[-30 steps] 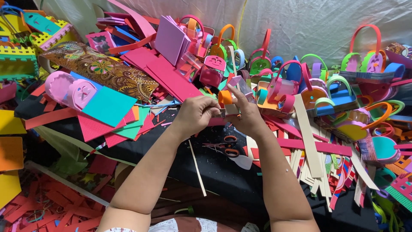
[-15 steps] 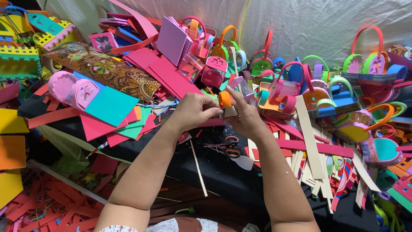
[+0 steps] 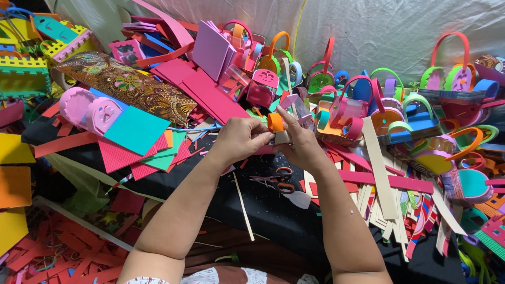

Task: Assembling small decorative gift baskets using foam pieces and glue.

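While both hands pinch, small orange foam loop (image 3: 275,122) sits above black counter (image 3: 273,210).
Left hand (image 3: 239,139), right hand (image 3: 299,143) grips closed on it; could slip into red-handled scissors (image 3: 277,180) clutter.

Two hands work a small foam piece above a table heaped with coloured craft foam.

The left hand (image 3: 239,139) and the right hand (image 3: 300,144) meet over the black table cover (image 3: 263,210), fingers pinched together on an orange foam loop (image 3: 275,122) with a pale strip beneath it. Just below the hands lie scissors (image 3: 276,180) with orange handles. A teal foam sheet (image 3: 137,129) and a brown patterned cloth (image 3: 126,87) lie to the left; small foam baskets (image 3: 415,118) with arched handles crowd the right, beside cream and pink foam strips (image 3: 379,173).
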